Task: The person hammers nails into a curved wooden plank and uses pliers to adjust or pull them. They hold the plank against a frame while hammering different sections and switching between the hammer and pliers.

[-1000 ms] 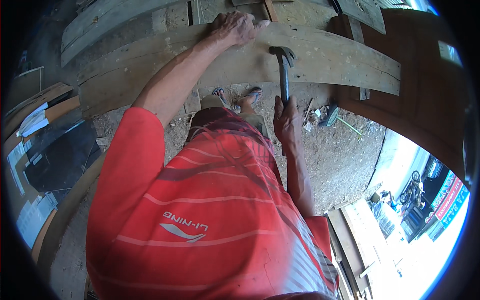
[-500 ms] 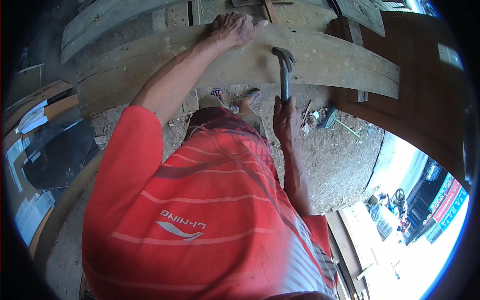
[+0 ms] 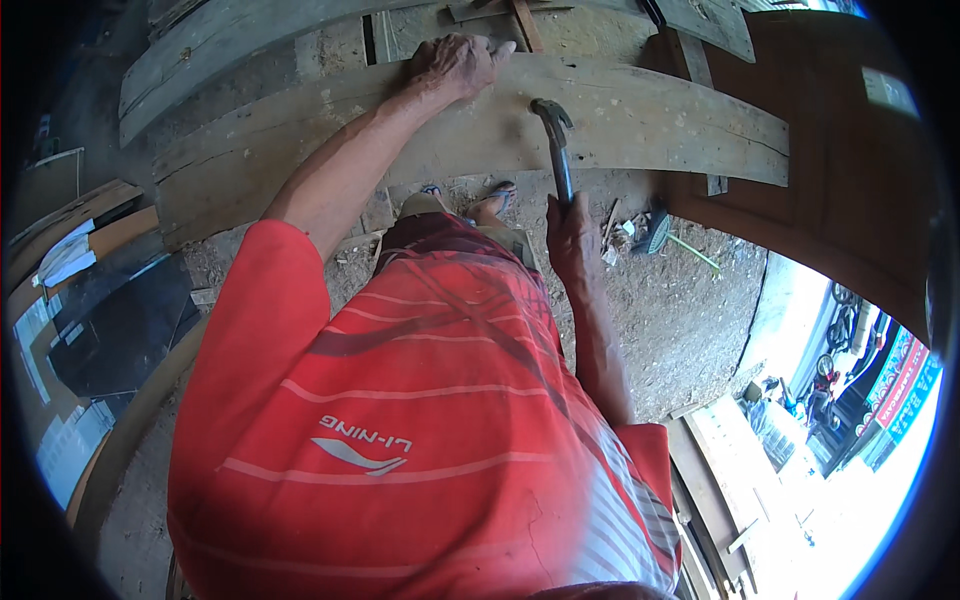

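Note:
A long weathered wooden plank lies crosswise in front of me. My left hand is closed at its far edge, thumb pointing right. Whatever its curled fingers may hold is hidden. On the right, my right hand grips the lower handle of a claw hammer. The hammer head is over the middle of the plank, to the right of my left hand. I cannot tell whether it touches the wood.
Another grey plank lies beyond at the far left. A brown wooden panel stands at the right. Near my sandalled feet, wood scraps and a dark green-handled tool lie on the dirt floor. Boards lie at lower right.
The hammer head has shifted slightly left, so the hammer leans more that way. My left hand stays at the plank's far edge. The whole view has shifted slightly.

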Available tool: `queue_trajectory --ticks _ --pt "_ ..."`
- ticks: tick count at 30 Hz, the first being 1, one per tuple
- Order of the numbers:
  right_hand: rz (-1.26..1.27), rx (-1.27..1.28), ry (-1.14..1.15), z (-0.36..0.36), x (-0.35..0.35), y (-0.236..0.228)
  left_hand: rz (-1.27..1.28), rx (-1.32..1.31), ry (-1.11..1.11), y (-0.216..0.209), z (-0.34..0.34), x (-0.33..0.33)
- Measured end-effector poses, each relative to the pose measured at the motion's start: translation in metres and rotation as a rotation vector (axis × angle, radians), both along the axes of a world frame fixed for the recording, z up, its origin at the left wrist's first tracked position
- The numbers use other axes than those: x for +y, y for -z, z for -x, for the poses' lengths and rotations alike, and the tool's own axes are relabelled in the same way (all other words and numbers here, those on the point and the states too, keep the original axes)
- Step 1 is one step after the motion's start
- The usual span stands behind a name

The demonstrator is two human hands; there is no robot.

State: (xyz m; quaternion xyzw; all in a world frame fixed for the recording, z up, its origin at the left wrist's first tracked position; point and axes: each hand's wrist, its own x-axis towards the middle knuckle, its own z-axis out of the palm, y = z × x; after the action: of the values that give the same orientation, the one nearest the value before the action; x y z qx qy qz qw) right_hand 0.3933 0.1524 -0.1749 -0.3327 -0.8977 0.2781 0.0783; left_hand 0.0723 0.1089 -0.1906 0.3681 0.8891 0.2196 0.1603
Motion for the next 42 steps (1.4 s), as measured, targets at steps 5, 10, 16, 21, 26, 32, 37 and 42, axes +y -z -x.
queue_trajectory --ticks 5,10,16,21,26,32,37,42 --pt "0.160 0.031 0.236 0.005 -0.006 -0.020 0.094 -0.020 0.089 0.010 0.000 -0.014" --pt "0.555 0.388 0.559 -0.007 0.012 0.004 0.204 -0.168 0.342 0.005 0.033 -0.005" --pt "0.597 0.609 0.746 -0.011 0.058 0.021 0.182 -0.052 0.262 -0.029 0.018 -0.018" --pt "0.723 0.881 0.944 -0.011 0.065 0.029 0.393 -0.220 0.229 -0.147 -0.036 -0.022" --pt "1.007 1.024 0.965 -0.015 0.081 0.032 0.116 -0.245 0.516 -0.151 -0.069 -0.065" --pt "1.024 0.985 0.722 -0.021 0.079 0.037 -0.111 -0.123 0.632 -0.145 -0.133 -0.092" --pt "1.203 0.948 0.678 0.008 0.111 0.063 -0.049 0.085 0.602 -0.159 -0.131 -0.084" --pt "1.319 0.969 0.629 0.042 0.134 0.088 -0.035 0.264 0.558 -0.134 -0.122 -0.079"
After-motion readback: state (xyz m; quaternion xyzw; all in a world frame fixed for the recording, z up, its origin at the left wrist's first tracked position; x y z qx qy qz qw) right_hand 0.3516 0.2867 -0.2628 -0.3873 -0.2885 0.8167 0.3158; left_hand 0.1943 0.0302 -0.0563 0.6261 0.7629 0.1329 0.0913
